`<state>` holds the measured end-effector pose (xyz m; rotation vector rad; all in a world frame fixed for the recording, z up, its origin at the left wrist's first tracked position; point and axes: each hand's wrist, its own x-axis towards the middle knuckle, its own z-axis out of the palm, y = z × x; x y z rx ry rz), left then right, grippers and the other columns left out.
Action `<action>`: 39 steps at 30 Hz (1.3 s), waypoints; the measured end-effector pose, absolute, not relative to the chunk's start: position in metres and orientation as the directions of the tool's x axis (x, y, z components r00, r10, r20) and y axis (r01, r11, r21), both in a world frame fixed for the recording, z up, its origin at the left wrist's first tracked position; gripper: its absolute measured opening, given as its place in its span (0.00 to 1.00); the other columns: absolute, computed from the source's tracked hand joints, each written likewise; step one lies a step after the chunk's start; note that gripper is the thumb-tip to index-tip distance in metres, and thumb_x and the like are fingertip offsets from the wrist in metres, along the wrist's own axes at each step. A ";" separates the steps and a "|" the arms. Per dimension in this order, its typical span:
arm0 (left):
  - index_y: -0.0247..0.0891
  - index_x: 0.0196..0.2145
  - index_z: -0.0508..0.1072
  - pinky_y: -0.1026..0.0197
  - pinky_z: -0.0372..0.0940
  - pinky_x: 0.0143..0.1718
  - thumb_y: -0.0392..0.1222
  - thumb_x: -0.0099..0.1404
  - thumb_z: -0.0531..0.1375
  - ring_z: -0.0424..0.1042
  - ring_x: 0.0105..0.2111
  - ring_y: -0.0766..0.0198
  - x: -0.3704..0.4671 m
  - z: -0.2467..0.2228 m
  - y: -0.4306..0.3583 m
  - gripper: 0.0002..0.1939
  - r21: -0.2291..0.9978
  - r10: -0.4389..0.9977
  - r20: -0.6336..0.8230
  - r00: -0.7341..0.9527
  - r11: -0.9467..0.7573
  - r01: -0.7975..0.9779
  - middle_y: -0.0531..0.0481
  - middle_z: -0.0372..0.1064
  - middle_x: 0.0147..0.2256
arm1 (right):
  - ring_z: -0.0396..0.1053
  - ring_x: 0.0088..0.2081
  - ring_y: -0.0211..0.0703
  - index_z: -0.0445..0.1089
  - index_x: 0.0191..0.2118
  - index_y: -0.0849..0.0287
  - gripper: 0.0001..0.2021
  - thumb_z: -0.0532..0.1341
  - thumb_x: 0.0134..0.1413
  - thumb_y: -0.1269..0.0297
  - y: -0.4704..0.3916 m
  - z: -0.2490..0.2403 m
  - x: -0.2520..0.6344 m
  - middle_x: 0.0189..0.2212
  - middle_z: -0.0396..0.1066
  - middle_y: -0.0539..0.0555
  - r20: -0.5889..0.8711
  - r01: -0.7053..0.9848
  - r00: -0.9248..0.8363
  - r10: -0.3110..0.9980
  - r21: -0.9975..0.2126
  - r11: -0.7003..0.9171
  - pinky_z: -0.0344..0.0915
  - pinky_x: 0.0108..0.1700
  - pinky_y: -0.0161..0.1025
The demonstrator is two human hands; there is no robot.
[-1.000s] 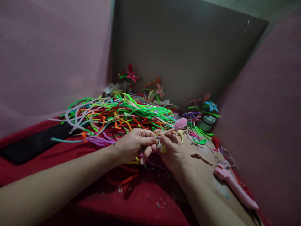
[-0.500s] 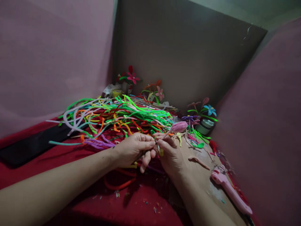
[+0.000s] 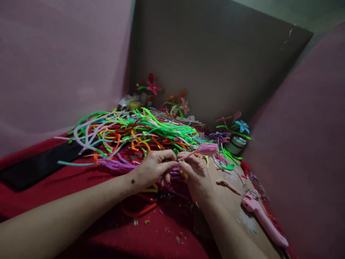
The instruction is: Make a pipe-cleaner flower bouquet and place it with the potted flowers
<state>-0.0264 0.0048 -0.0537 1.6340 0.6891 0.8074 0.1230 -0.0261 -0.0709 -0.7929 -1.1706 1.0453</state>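
Pinkish walls [image 3: 64, 64] flank a dim grey panel [image 3: 210, 64] at the back, and red cloth [image 3: 151, 237] spreads over the work surface below. Across its middle sprawls a tangled heap of fuzzy stems [image 3: 161, 124], mostly green, with white, red, orange and yellow among them. Just in front of that heap, the left hand [image 3: 156, 167] and right hand [image 3: 198, 176] meet, thumbs and fingers pinched together at the lower end of a pink fuzzy bud [image 3: 207, 149]; its thin stalk slants up over the right fingers, so the bud's head sits above the right hand, pointing right. Exactly how the fingertips grip the stalk's end is too small to tell. Beside the left wrist lies a purple bundle [image 3: 115, 164] with an orange tie, and farther left a long black object [image 3: 40, 167]. Under and beyond the right forearm is a brown board [image 3: 229, 199], carrying a twisted brown piece [image 3: 228, 187] and a pink tool [image 3: 265, 217]. Behind, a blue flower [image 3: 242, 126] rises near a pale container [image 3: 235, 145].
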 end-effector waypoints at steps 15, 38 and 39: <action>0.32 0.25 0.68 0.70 0.58 0.10 0.45 0.60 0.57 0.65 0.10 0.69 -0.032 -0.050 0.012 0.12 0.928 0.472 -0.037 0.881 0.344 -0.145 0.51 0.69 0.17 | 0.63 0.47 0.45 0.76 0.25 0.53 0.06 0.65 0.44 0.73 -0.028 -0.066 0.126 0.31 0.70 0.51 0.346 -0.374 -0.016 0.938 -0.872 0.315 0.63 0.46 0.42; 0.32 0.29 0.69 0.70 0.60 0.10 0.44 0.57 0.61 0.66 0.12 0.71 -0.025 -0.061 0.011 0.10 0.890 0.517 -0.083 0.852 0.422 -0.170 0.52 0.69 0.22 | 0.67 0.37 0.40 0.77 0.33 0.53 0.06 0.66 0.45 0.65 -0.030 -0.063 0.129 0.36 0.73 0.50 0.229 -0.264 -0.011 0.973 -0.940 0.218 0.64 0.37 0.36; 0.32 0.29 0.69 0.70 0.60 0.10 0.44 0.57 0.61 0.66 0.12 0.71 -0.024 -0.061 0.010 0.10 0.887 0.498 -0.075 0.864 0.429 -0.171 0.51 0.69 0.23 | 0.68 0.38 0.41 0.77 0.32 0.53 0.06 0.66 0.44 0.65 -0.031 -0.061 0.129 0.37 0.73 0.50 0.242 -0.258 -0.006 0.970 -0.938 0.232 0.64 0.38 0.37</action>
